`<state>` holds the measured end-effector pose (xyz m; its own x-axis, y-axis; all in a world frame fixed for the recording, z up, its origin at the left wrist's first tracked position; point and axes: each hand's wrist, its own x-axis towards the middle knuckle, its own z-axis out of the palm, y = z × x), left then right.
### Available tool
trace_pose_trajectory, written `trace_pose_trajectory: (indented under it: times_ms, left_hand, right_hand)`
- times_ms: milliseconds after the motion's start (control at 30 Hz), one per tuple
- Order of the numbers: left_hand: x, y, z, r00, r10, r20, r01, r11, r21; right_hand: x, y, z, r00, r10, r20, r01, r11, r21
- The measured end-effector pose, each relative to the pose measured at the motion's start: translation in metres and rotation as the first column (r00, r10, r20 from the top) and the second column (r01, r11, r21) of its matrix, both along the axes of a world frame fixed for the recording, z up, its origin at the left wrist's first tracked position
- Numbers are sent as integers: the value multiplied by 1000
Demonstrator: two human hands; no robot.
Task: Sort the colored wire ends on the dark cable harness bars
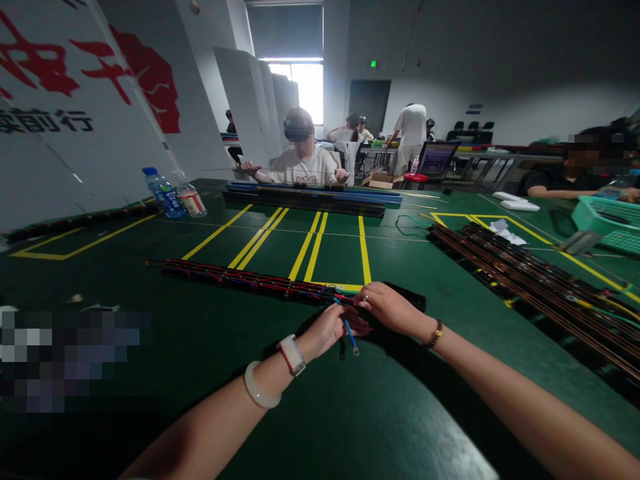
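Two hands, left (326, 329) and right (393, 308), partly hide the wired strip (260, 281); whether either grip pinches, I cannot tell.

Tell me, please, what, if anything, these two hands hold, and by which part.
The left hand seems to pinch the blue cable above its metal lug; what the right hand holds cannot be told.

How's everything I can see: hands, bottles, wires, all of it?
Left hand: fingers bent, at blue cable
Right hand: fingers bent, at wired strip
Blue cable: lugged end free
Wired strip: lying down
Blue-capped bottle: standing, capped
Red-labelled bottle: standing
Green basket: upright
Exit sign: lit
Window blind: partly lowered
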<state>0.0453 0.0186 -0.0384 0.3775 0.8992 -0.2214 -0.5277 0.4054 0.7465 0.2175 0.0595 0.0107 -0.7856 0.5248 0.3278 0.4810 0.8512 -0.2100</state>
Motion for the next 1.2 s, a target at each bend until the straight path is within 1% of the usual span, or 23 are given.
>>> trace_pose_trajectory:
  times_ms: [33, 100, 200, 267, 333, 433, 500, 567, 633, 667, 733, 767, 800, 833, 867, 900, 967, 1033, 1100, 1167, 1200]
  left_hand:
    - [0, 0, -1, 1000, -2, -10, 2, 1000, 8]
    - [0, 0, -2, 999, 5, -33, -4, 1000, 20]
    - [0, 0, -3, 999, 18, -47, -17, 1000, 11]
    - [0, -1, -3, 999, 20, -43, -20, 1000, -11]
    - [-1, -1, -2, 999, 16, -40, -17, 999, -31]
    - [-1, -1, -2, 999, 19, -36, -20, 999, -39]
    - [-1, 0, -2, 999, 17, -30, -18, 999, -39]
    - [0, 1, -3, 1000, 6, -25, -7, 999, -31]
    - [1, 2, -3, 1000, 3, -30, -4, 1000, -17]
    - [2, 2, -3, 999, 15, -37, -15, 1000, -8]
    - [3, 1, -2, 996, 63, -55, -63, 998, -1]
    - [3, 1, -1, 994, 91, -66, -91, 996, -4]
    - [4, -1, 0, 990, 117, -79, -118, 993, -11]
    - [5, -2, 0, 986, 135, -93, -137, 990, -18]
    - [6, -3, 1, 983, 147, -111, -150, 989, -19]
    - [7, -5, 2, 980, 152, -131, -155, 988, -12]
    - [7, -7, 3, 969, 149, -195, -148, 989, 18]
    - [5, -6, 4, 941, 115, -317, -109, 993, 36]
    - [0, -4, 7, 879, 42, -475, -35, 999, 23]
    - [-8, 1, 10, 791, -57, -609, 71, 997, -1]
    - [-12, 4, 12, 734, -103, -671, 123, 992, -17]
  right_hand:
    - [-7, 1, 5, 999, -41, 36, 40, 999, 13]
    - [-24, 5, 17, 990, -73, 120, 68, 997, 48]
    - [-51, 12, 33, 970, -55, 235, 39, 997, 70]
    - [-68, 18, 38, 951, -44, 307, 29, 998, 54]
    - [-83, 25, 39, 930, -52, 363, 44, 999, 31]
    - [-101, 31, 36, 907, -96, 411, 103, 995, 6]
    - [-109, 31, 32, 896, -129, 425, 143, 990, -2]
    - [-111, 28, 29, 903, -159, 399, 167, 986, 15]
    - [-104, 21, 26, 935, -174, 310, 169, 985, 45]
    - [-97, 17, 24, 956, -176, 234, 166, 984, 61]
    - [-77, 5, 17, 986, -166, 23, 164, 984, 74]
    - [-64, -2, 12, 982, -161, -100, 169, 983, 71]
    - [-50, -10, 6, 962, -162, -221, 179, 982, 59]
    - [-36, -17, -2, 932, -170, -320, 194, 980, 46]
    - [-22, -24, -10, 908, -181, -379, 207, 978, 30]
    - [-9, -31, -18, 897, -189, -400, 210, 978, 8]
    - [10, -41, -32, 902, -196, -385, 198, 980, -35]
    - [20, -45, -40, 915, -191, -356, 179, 982, -66]
    - [22, -46, -44, 917, -179, -357, 163, 984, -74]
    - [20, -43, -44, 918, -154, -366, 139, 988, -68]
    - [18, -42, -44, 922, -136, -363, 121, 991, -64]
